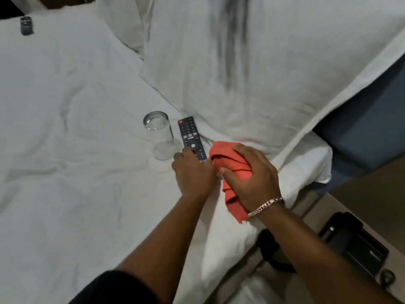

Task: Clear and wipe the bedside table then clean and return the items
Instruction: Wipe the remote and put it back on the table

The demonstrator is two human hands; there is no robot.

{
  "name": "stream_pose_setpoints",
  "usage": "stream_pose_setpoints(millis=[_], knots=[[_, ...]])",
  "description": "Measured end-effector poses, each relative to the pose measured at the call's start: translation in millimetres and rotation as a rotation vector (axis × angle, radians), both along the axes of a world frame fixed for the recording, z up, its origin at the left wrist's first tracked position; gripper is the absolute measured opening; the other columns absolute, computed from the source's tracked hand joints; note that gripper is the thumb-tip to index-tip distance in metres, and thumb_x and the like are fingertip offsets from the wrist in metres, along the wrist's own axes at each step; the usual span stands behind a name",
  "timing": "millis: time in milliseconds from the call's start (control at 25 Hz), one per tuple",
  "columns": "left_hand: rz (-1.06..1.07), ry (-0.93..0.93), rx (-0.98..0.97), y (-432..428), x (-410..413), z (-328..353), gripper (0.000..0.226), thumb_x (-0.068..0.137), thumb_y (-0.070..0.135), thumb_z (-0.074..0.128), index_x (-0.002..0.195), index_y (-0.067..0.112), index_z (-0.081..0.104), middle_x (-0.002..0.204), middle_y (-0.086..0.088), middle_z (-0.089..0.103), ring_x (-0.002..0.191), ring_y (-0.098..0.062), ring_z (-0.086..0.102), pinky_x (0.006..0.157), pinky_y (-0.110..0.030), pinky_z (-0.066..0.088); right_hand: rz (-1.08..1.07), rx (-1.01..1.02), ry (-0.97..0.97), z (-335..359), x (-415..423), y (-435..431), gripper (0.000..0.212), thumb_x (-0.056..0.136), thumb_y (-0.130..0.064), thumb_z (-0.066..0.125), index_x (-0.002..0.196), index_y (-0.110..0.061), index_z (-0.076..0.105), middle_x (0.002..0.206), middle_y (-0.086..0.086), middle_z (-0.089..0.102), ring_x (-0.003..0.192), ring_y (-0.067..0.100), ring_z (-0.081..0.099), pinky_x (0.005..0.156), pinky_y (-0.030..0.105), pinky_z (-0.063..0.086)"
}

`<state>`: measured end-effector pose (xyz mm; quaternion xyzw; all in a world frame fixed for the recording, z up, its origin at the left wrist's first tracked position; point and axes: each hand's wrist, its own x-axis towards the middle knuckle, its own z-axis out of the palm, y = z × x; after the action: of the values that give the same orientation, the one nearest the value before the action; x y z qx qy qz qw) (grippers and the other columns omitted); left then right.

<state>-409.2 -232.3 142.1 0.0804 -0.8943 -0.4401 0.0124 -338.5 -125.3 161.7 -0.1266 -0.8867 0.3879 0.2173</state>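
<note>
A black TV remote lies on the white bed sheet, buttons up. My left hand rests over its near end, fingers curled on it. A clear drinking glass lies on its side just left of the remote. My right hand is closed around a bunched orange-red cloth, right beside the remote's near end. A silver bracelet circles my right wrist.
A large white pillow lies behind the remote. A dark phone with a coiled cord sits on the wooden bedside table at lower right. A small dark object lies at the bed's far left.
</note>
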Motion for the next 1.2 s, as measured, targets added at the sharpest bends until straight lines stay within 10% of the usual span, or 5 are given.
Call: stream_pose_setpoints(millis=[160, 360, 520, 880, 1200], knots=[[0.045, -0.191, 0.139, 2.0, -17.0, 7.3, 0.053, 0.072, 0.018, 0.067, 0.119, 0.009, 0.043, 0.104, -0.009, 0.059, 0.098, -0.034, 0.06, 0.08, -0.038, 0.048, -0.015, -0.022, 0.002, 4.9, 4.8, 2.9, 0.051, 0.067, -0.028, 0.081, 0.115, -0.023, 0.064, 0.118, -0.002, 0.064, 0.109, 0.011, 0.059, 0.095, 0.006, 0.036], [-0.125, -0.341, 0.959, -7.5, 53.0, 14.7, 0.036, 0.076, 0.003, 0.071, 0.11, 0.007, 0.06, 0.1, -0.02, 0.07, 0.078, -0.025, 0.07, 0.072, -0.039, 0.059, -0.073, -0.199, 0.048, 24.2, 38.1, 10.7, 0.051, 0.069, -0.029, 0.082, 0.117, -0.031, 0.063, 0.116, -0.009, 0.064, 0.108, 0.004, 0.06, 0.096, 0.022, 0.046], [-0.092, -0.782, 1.612, 25.2, 110.9, 15.5, 0.044, 0.095, 0.037, 0.046, 0.105, 0.001, 0.069, 0.1, -0.021, 0.072, 0.089, -0.03, 0.071, 0.081, -0.041, 0.059, 0.005, -0.145, -0.06, 22.3, 90.4, 20.2, 0.044, 0.067, -0.034, 0.077, 0.11, -0.032, 0.068, 0.12, -0.011, 0.062, 0.109, -0.007, 0.055, 0.096, 0.009, 0.04], [-0.377, -1.1, 1.565, 165.0, 245.2, -4.2, 0.061, 0.092, 0.043, 0.041, 0.123, -0.006, 0.059, 0.124, -0.022, 0.063, 0.111, -0.028, 0.064, 0.102, -0.038, 0.048, -0.272, 0.343, -0.189, 36.0, 273.5, 104.1, 0.036, 0.069, -0.034, 0.066, 0.105, -0.031, 0.065, 0.115, 0.0, 0.065, 0.095, 0.023, 0.063, 0.08, 0.034, 0.053], [-0.452, -1.276, 1.377, 262.8, 410.2, -17.9, 0.043, 0.09, 0.024, 0.039, 0.094, 0.003, 0.076, 0.096, -0.018, 0.073, 0.088, -0.026, 0.071, 0.085, -0.034, 0.055, -0.625, 0.202, -0.422, 28.2, 423.7, 184.2, 0.041, 0.068, -0.038, 0.058, 0.107, -0.032, 0.067, 0.117, -0.003, 0.065, 0.103, 0.024, 0.061, 0.086, 0.034, 0.052]])
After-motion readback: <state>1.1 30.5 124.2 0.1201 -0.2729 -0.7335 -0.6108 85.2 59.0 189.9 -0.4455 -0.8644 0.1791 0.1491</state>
